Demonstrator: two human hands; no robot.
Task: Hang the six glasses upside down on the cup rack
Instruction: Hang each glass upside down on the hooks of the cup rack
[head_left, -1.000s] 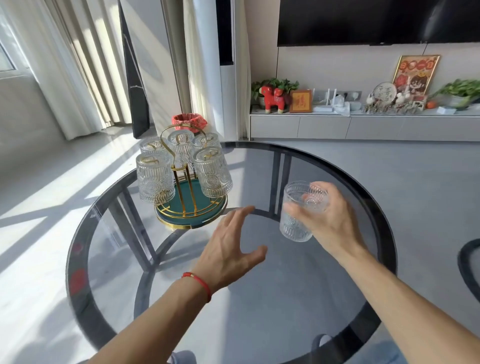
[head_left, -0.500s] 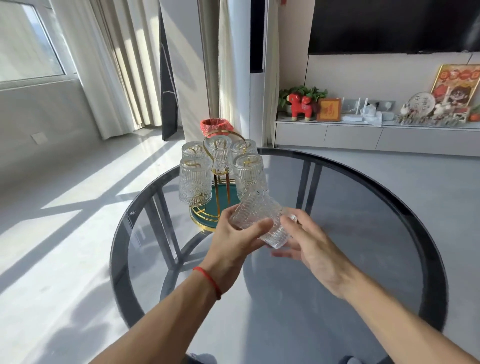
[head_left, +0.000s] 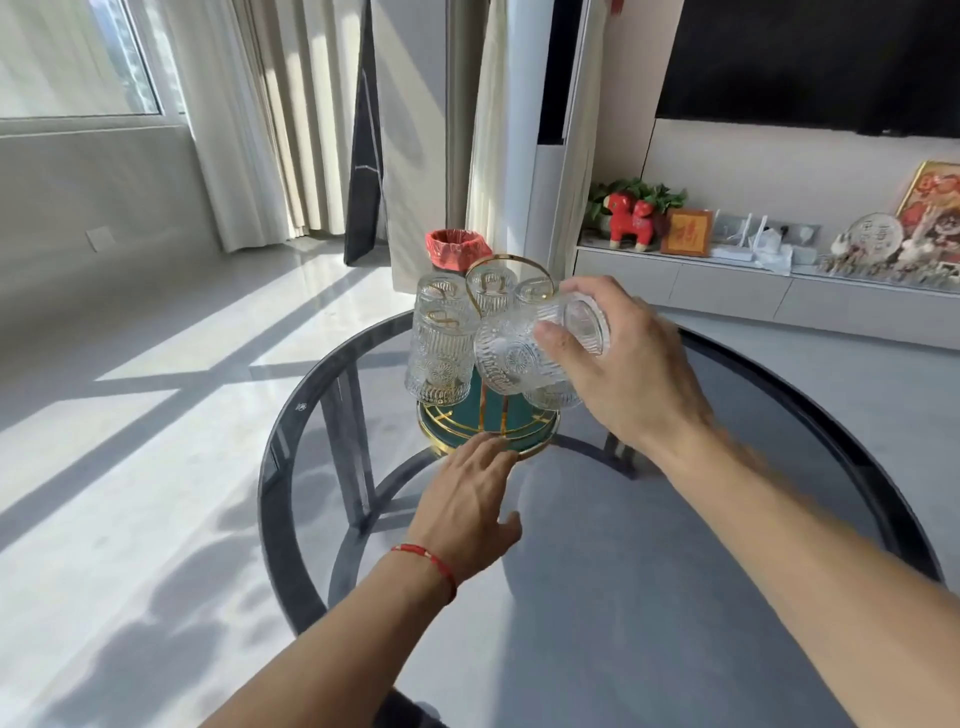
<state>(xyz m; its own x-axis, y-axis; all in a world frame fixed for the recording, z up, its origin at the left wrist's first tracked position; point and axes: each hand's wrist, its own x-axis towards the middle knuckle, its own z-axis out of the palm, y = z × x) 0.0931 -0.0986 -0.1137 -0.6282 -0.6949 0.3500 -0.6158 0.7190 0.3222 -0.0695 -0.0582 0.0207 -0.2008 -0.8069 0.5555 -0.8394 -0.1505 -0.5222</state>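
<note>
Glass (head_left: 540, 348) number six, it seems, is the one in hand: in the head view the right hand (head_left: 623, 364) wraps its fingers around the ribbed tumbler near its base and holds it tipped on its side, mouth towards the cup rack (head_left: 488, 431), just in front of the rack's near side. Hung glasses (head_left: 441, 353) crowd the gold frame, mouths down; several show, though the held one hides part of the rack, so the count cannot be confirmed. The left hand (head_left: 467, 499) lies low over the glass table (head_left: 779, 467), fingers loosely spread and holding nothing, its fingertips reaching the gold rim of the rack's green base; whether they press on it cannot be told.

This looks like the last hanging step. The next move calls for turning the tumbler fully mouth-down and lowering it over a free prong, which is hidden behind the glass. The neighbours hang close, so a knock between glasses is the risk; steadying the base with the left hand would help.
</note>
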